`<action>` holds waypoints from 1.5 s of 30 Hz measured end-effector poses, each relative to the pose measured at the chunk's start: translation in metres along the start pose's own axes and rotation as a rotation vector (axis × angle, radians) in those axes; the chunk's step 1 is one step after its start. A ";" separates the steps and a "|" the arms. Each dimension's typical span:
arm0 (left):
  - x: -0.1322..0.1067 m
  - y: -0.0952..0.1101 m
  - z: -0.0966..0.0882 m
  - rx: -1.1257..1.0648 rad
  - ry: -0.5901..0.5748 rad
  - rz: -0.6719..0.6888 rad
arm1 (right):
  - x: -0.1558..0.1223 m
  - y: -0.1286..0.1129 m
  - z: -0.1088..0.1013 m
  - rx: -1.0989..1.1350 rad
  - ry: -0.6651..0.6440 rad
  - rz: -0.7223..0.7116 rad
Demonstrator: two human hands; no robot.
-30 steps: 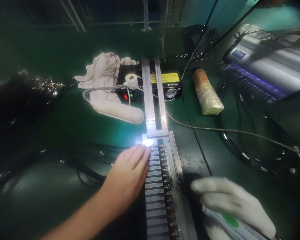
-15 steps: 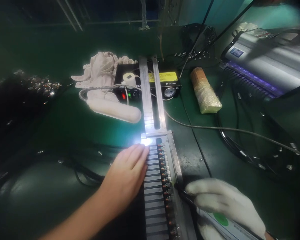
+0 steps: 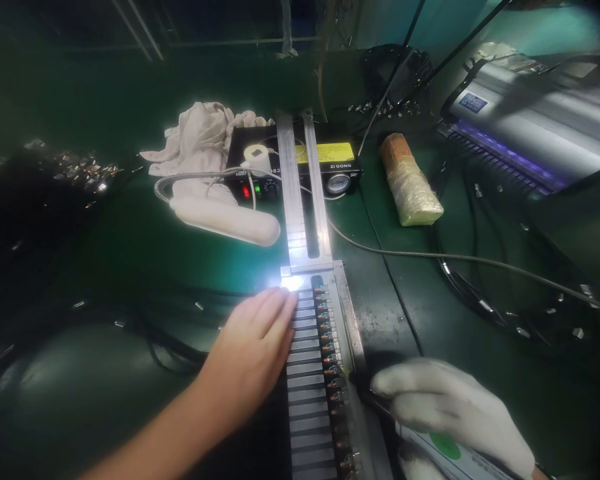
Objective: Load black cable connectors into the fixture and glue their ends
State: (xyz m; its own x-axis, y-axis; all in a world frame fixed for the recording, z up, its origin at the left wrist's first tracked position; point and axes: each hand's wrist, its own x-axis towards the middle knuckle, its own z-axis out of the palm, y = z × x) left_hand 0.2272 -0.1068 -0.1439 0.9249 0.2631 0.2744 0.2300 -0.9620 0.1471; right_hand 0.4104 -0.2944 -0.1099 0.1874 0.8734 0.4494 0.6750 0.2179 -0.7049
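Note:
A long metal fixture rail (image 3: pixel 351 320) runs down the middle of the green bench, with a row of small red-tipped parts (image 3: pixel 330 347) in its slots. My bare left hand (image 3: pixel 253 347) lies flat on the rail's left edge, fingers stretched toward a bright glare spot. My right hand (image 3: pixel 450 410), in a white glove, is closed round a syringe-like dispenser (image 3: pixel 445 450) with a green dot. Its dark tip (image 3: pixel 356 381) touches the rail beside the parts.
A black controller box (image 3: pixel 330 163) with a gauge and lit buttons stands behind the rail. A white cloth (image 3: pixel 205 137), a white gooseneck lamp (image 3: pixel 225 220), a wrapped block (image 3: pixel 410 183), a silver machine (image 3: pixel 535 127) with purple light, cables (image 3: pixel 480 260) and scattered small parts surround it.
My gloved right hand has slid left, bringing the dispenser tip against the rail by the parts. My left hand stays in place.

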 end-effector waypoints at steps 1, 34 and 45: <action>0.000 0.000 0.000 -0.001 -0.001 -0.001 | 0.000 0.001 0.000 0.003 -0.013 -0.037; -0.001 -0.001 0.002 -0.020 -0.011 -0.003 | -0.002 0.001 -0.002 -0.074 0.057 -0.090; -0.001 -0.002 0.002 -0.021 -0.007 0.001 | -0.007 -0.006 0.005 0.005 0.039 0.020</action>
State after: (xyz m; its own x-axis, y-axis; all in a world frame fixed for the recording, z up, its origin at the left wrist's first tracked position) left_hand 0.2268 -0.1056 -0.1466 0.9273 0.2620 0.2675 0.2233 -0.9604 0.1665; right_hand 0.4015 -0.2994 -0.1110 0.2287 0.8598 0.4566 0.6670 0.2032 -0.7168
